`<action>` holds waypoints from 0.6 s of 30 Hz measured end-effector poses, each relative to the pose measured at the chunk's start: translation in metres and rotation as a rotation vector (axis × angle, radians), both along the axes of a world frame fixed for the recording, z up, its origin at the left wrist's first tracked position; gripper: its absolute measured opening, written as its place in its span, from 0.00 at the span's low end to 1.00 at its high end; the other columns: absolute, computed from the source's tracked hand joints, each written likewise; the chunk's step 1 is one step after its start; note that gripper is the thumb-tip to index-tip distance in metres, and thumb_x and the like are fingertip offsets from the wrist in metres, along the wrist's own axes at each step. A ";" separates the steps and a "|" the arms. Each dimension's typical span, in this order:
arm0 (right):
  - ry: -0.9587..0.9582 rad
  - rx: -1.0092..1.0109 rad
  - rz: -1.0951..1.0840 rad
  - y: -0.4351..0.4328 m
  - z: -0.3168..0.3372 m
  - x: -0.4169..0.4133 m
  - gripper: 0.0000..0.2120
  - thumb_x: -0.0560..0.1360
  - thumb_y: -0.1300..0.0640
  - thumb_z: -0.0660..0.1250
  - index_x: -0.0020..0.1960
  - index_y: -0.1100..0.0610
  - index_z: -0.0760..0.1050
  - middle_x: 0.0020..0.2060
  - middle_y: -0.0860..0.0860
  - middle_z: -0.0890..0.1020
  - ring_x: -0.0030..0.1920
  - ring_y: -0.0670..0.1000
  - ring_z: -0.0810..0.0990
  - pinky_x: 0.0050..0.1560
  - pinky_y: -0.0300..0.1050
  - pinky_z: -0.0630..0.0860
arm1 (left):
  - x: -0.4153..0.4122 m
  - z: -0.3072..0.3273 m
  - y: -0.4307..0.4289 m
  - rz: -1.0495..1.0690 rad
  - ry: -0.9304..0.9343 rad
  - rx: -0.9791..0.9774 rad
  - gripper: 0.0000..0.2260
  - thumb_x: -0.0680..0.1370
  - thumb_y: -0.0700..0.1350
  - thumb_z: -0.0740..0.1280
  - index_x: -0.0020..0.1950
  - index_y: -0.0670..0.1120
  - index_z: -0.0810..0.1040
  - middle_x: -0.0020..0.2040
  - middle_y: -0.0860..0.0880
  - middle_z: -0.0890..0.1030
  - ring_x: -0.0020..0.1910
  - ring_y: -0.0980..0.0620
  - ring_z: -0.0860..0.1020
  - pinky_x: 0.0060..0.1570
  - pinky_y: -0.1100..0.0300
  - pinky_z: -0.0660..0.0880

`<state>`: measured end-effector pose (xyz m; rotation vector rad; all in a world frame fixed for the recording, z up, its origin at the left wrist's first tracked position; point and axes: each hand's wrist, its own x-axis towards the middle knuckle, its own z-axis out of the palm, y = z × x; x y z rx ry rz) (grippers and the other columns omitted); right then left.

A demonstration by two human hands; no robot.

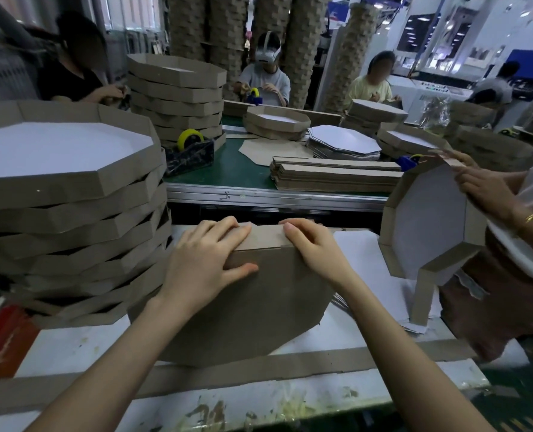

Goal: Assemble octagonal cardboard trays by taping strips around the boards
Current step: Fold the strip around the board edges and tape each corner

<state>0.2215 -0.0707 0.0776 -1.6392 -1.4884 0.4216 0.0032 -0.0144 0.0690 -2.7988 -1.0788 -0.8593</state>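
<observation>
While left hand (209,254) and right hand (312,244) press flat-fingered on brown cardboard strip (266,236) atop brown octagonal board (259,300), uneven pressure may skew it.

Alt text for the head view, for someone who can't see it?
The left hand and right hand press a cardboard strip onto the top edge of an octagonal board stood on edge. Finished trays are stacked at left; another person holds a tray at right.
</observation>
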 end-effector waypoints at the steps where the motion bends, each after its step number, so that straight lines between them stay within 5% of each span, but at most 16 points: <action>1: 0.008 0.013 -0.008 0.001 -0.002 0.000 0.12 0.83 0.56 0.62 0.61 0.57 0.80 0.51 0.44 0.82 0.49 0.28 0.75 0.49 0.23 0.68 | 0.000 0.001 0.000 0.015 0.042 -0.004 0.30 0.72 0.63 0.69 0.72 0.52 0.72 0.64 0.50 0.76 0.60 0.46 0.75 0.55 0.50 0.73; 5: 0.011 0.045 0.009 0.004 -0.008 0.001 0.09 0.83 0.56 0.61 0.58 0.54 0.79 0.49 0.43 0.81 0.49 0.29 0.75 0.47 0.23 0.68 | 0.016 0.011 0.000 0.089 0.128 0.059 0.34 0.70 0.72 0.62 0.70 0.54 0.70 0.62 0.52 0.75 0.61 0.48 0.74 0.63 0.47 0.66; 9: 0.029 0.040 0.065 0.004 -0.008 0.006 0.13 0.84 0.52 0.56 0.55 0.52 0.79 0.48 0.46 0.83 0.49 0.36 0.78 0.49 0.28 0.71 | 0.044 0.018 0.002 0.047 0.224 0.076 0.36 0.69 0.76 0.55 0.68 0.53 0.67 0.58 0.53 0.77 0.57 0.50 0.76 0.53 0.51 0.73; 12: 0.278 -0.184 0.077 0.000 -0.002 0.021 0.21 0.85 0.46 0.51 0.49 0.51 0.80 0.41 0.42 0.84 0.43 0.38 0.81 0.46 0.29 0.74 | 0.040 0.020 0.008 0.036 0.271 0.076 0.38 0.67 0.78 0.55 0.68 0.54 0.67 0.56 0.54 0.77 0.54 0.52 0.77 0.48 0.56 0.73; 15: 0.149 -0.345 0.200 -0.004 0.007 0.031 0.20 0.83 0.43 0.55 0.41 0.50 0.78 0.34 0.41 0.81 0.37 0.40 0.78 0.44 0.32 0.73 | 0.020 0.025 0.009 0.032 0.199 0.091 0.41 0.66 0.79 0.50 0.69 0.55 0.69 0.55 0.55 0.78 0.51 0.53 0.78 0.43 0.58 0.72; 18: 0.060 -0.312 0.312 -0.001 0.027 0.034 0.17 0.80 0.44 0.63 0.40 0.54 0.78 0.34 0.54 0.76 0.37 0.50 0.72 0.42 0.44 0.68 | -0.004 0.027 0.008 0.016 0.042 0.146 0.40 0.68 0.78 0.51 0.67 0.53 0.74 0.49 0.54 0.80 0.42 0.52 0.80 0.34 0.60 0.69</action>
